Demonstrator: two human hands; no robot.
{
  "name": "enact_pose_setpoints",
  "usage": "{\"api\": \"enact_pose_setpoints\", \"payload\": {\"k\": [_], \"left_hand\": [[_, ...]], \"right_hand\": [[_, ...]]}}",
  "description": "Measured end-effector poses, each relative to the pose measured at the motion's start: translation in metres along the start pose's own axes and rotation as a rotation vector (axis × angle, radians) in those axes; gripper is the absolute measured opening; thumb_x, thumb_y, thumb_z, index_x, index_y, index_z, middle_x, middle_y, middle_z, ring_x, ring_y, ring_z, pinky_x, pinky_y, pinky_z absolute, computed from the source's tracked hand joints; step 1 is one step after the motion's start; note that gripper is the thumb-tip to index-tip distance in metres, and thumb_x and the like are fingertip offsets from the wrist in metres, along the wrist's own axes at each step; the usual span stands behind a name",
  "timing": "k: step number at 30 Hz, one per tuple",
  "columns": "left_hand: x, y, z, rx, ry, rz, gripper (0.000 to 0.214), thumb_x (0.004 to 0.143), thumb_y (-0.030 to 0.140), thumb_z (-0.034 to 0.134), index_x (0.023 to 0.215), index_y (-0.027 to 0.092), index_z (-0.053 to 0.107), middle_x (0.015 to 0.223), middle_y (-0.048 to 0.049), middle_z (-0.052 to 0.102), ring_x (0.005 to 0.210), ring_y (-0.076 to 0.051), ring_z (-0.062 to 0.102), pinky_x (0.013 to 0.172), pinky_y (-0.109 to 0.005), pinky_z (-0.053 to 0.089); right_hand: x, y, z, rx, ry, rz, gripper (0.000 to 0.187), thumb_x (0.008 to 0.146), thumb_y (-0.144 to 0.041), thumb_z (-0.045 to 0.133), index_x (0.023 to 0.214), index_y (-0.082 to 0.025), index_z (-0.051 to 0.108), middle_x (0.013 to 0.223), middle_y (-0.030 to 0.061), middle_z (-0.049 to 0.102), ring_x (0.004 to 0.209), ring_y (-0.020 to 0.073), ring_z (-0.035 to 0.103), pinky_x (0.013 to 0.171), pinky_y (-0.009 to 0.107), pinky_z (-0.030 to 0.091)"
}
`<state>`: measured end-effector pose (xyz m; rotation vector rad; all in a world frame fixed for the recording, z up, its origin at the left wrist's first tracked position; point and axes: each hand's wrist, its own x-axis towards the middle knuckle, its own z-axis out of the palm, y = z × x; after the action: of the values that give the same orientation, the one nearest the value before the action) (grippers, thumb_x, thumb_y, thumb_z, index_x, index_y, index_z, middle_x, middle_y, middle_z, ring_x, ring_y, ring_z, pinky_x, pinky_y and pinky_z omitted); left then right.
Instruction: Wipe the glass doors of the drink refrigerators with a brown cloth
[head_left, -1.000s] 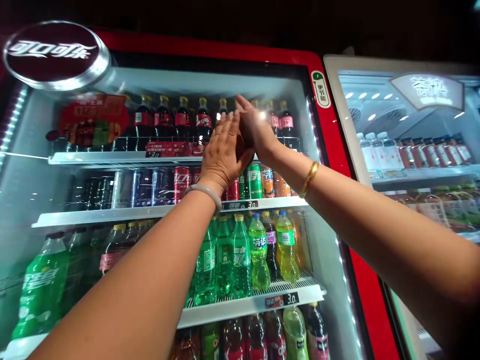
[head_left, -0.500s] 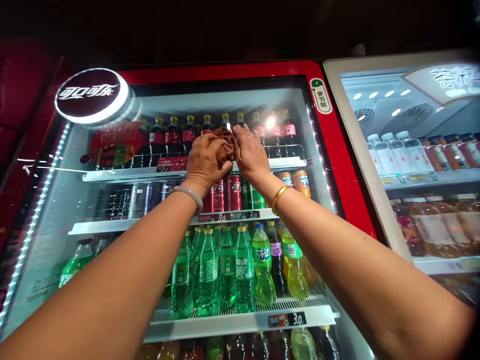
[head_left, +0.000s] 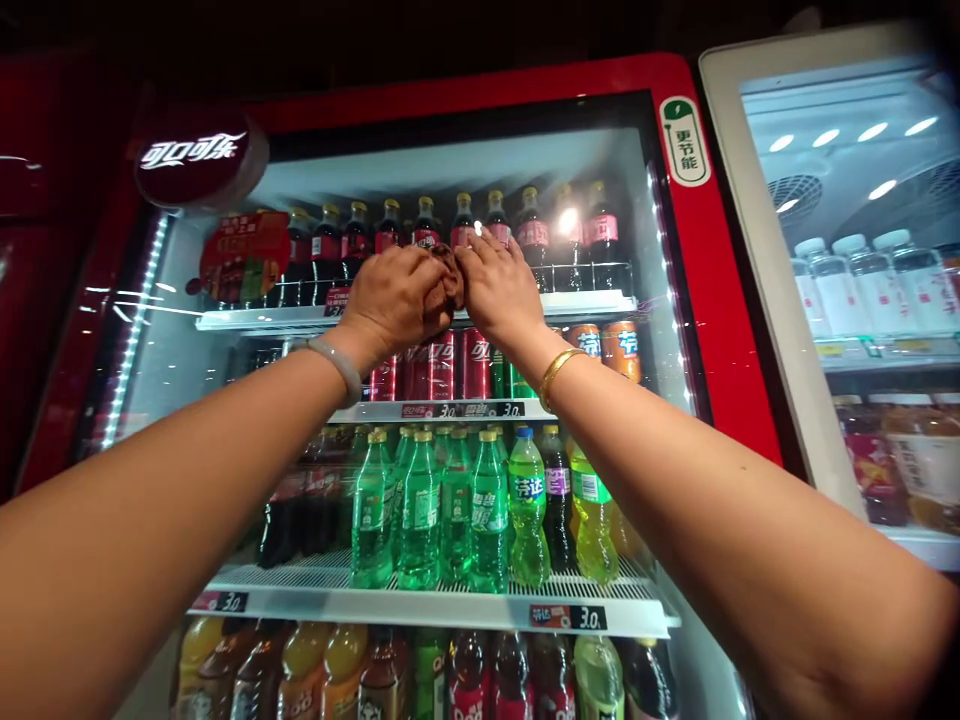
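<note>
Both my hands are raised against the glass door [head_left: 615, 200] of a red drinks fridge [head_left: 720, 300], level with its top shelf. My left hand [head_left: 394, 300] is closed around a bunched brown cloth [head_left: 448, 272], a pale bangle on its wrist. My right hand [head_left: 499, 290], with a gold bangle, has its fingers curled on the same cloth from the right side. Behind the glass stand dark cola bottles [head_left: 352, 245], red cans [head_left: 439, 365] one shelf down, and green soda bottles [head_left: 420, 510] below those.
A white-framed fridge [head_left: 757, 250] with water bottles [head_left: 855, 280] and tea drinks stands to the right. A round lit logo sign [head_left: 196, 152] sticks out at the red fridge's top left. Orange and dark bottles [head_left: 337, 670] fill the lowest visible shelf.
My hands went from open palms together to gripping the brown cloth between them. The view shifted, so the fridge now sits lower left and closer.
</note>
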<state>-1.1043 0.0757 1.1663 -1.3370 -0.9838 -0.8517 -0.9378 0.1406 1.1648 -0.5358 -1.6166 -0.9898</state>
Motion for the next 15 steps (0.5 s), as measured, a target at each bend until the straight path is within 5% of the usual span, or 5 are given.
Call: {"api": "enact_pose_setpoints", "payload": {"k": [4,7,11,15], "left_hand": [[0.008,0.018,0.004,0.064,0.137,-0.313,0.040,0.089,0.037,0.059,0.124,0.018,0.058,0.129,-0.0162,0.063,0.125,-0.037,0.056,0.105,-0.055,0.046],[-0.008,0.030,0.006,0.070,0.119,-0.253,0.039,0.089,0.040,0.059,0.122,0.020,0.060,0.131,-0.0141,0.063,0.126,-0.036,0.055,0.104,-0.053,0.045],[-0.023,0.008,0.000,0.000,-0.021,-0.081,0.046,0.081,0.048,0.068,0.121,0.025,0.063,0.132,-0.0091,0.064,0.125,-0.033,0.056,0.107,-0.050,0.043],[-0.015,-0.007,0.008,0.043,0.121,-0.372,0.051,0.093,0.057,0.052,0.126,0.019,0.058,0.132,-0.0124,0.061,0.130,-0.033,0.050,0.104,-0.056,0.038]], "right_hand": [[-0.001,-0.001,0.001,0.030,0.001,-0.020,0.051,0.104,-0.018,0.035,0.152,-0.015,0.052,0.169,0.0118,0.041,0.161,0.0274,0.033,0.136,0.053,0.021],[-0.001,0.001,0.002,0.074,0.005,-0.026,0.052,0.104,-0.020,0.033,0.152,-0.015,0.051,0.168,0.0115,0.042,0.161,0.0270,0.033,0.136,0.054,0.021],[-0.001,0.001,0.004,0.150,-0.005,-0.082,0.052,0.103,-0.021,0.031,0.150,-0.016,0.054,0.169,0.0094,0.041,0.161,0.0267,0.032,0.137,0.056,0.018],[-0.001,-0.001,0.006,0.181,-0.046,-0.192,0.050,0.102,-0.020,0.034,0.146,-0.018,0.059,0.167,0.0055,0.045,0.160,0.0249,0.034,0.137,0.055,0.020]]}}
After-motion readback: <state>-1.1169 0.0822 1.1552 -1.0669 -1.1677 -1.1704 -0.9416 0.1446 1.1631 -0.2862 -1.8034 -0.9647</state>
